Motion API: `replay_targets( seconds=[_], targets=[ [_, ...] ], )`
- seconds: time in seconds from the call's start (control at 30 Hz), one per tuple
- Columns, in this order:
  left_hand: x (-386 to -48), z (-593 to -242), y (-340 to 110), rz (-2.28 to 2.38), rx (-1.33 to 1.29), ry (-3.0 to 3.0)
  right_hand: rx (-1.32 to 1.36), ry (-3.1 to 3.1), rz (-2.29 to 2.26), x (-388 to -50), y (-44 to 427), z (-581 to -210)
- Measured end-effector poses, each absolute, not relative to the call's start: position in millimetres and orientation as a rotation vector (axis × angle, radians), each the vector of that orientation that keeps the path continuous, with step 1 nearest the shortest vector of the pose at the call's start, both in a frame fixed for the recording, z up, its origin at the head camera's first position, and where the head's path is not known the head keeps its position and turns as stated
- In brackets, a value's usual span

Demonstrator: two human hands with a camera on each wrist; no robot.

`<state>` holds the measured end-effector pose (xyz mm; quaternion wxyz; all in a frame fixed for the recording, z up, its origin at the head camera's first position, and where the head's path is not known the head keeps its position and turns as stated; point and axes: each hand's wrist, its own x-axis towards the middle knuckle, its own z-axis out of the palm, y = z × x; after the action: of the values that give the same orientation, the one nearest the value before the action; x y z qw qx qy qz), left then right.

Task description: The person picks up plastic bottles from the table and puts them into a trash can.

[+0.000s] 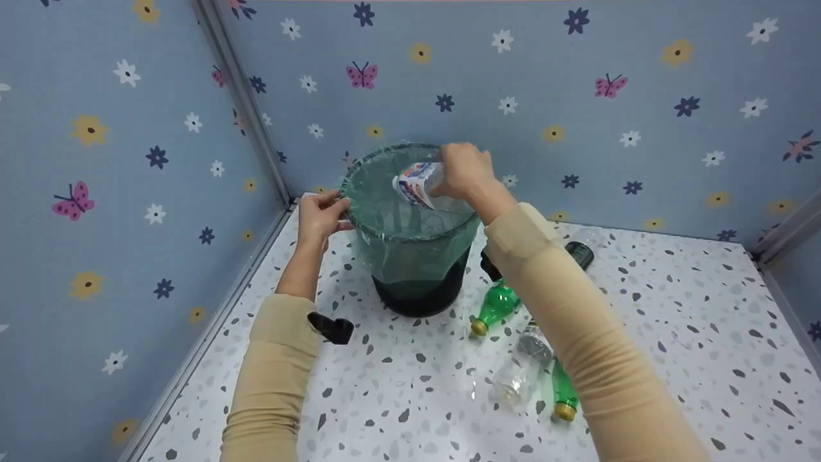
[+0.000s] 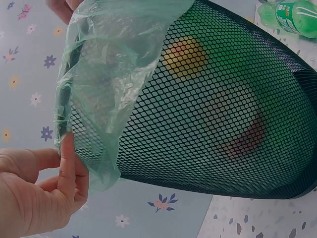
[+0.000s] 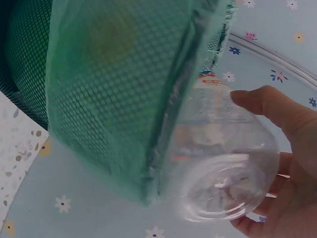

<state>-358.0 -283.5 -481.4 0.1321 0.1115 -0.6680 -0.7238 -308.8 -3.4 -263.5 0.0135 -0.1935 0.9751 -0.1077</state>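
A black mesh trash bin [image 1: 420,298] stands on the speckled surface, its green plastic liner [image 1: 401,250] folded over the rim. My left hand [image 1: 319,218] pinches the lined rim on the left side, fingertips at the edge in the left wrist view. In my right hand [image 1: 467,172] is a clear plastic bottle [image 3: 225,153] with a printed label [image 1: 418,185], held tilted over the bin's mouth, label end inward. Through the mesh in the left wrist view show a blurred yellow-orange round shape [image 2: 185,57] and a paler one with a reddish part [image 2: 235,121].
Right of the bin lie a green bottle [image 1: 497,308] with a gold cap, a clear bottle [image 1: 516,378], and another green bottle [image 1: 563,391] partly under my right sleeve. A dark ribbed object [image 1: 580,255] lies farther back. Flowered walls [image 1: 545,70] stand behind and at left.
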Motion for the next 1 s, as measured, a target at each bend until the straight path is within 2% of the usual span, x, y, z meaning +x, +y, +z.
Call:
replay_targets(
  seconds=[0.1, 0.17, 0.23, 0.4, 0.47, 0.6, 0.73, 0.83, 1.0],
  targets=[
    [-441, -581, -330, -2.054, 0.205, -1.892, -0.618, 3.041, -0.385, -308, -6, -268],
    [-442, -580, -330, -2.057, 0.205, -1.892, -0.64, 3.058, -0.426, -308, -7, -270],
    [-400, -527, -304, -2.065, 0.288, -1.933, -0.664, 3.079, -0.47, -307, -6, -272],
    [-268, -366, -224, -2.02, 0.47, -2.073, -0.698, 3.106, -0.594, -305, -1, -276],
    [-237, -331, -205, -1.982, 0.49, -2.11, -0.714, 3.105, -0.652, -304, 2, -278],
    [-219, -309, -193, -1.976, 0.508, -2.121, -0.745, 3.109, -0.758, -302, 9, -282],
    [-231, -323, -200, -1.951, 0.52, -2.124, -0.766, 3.117, -0.882, -298, 17, -287],
    [-250, -348, -216, -2.063, 0.469, -2.044, -0.772, 3.119, -0.975, -294, 24, -289],
    [-368, -492, -291, -2.163, 0.311, -1.898, -0.725, 3.097, -1.113, -288, 35, -294]
  ],
)
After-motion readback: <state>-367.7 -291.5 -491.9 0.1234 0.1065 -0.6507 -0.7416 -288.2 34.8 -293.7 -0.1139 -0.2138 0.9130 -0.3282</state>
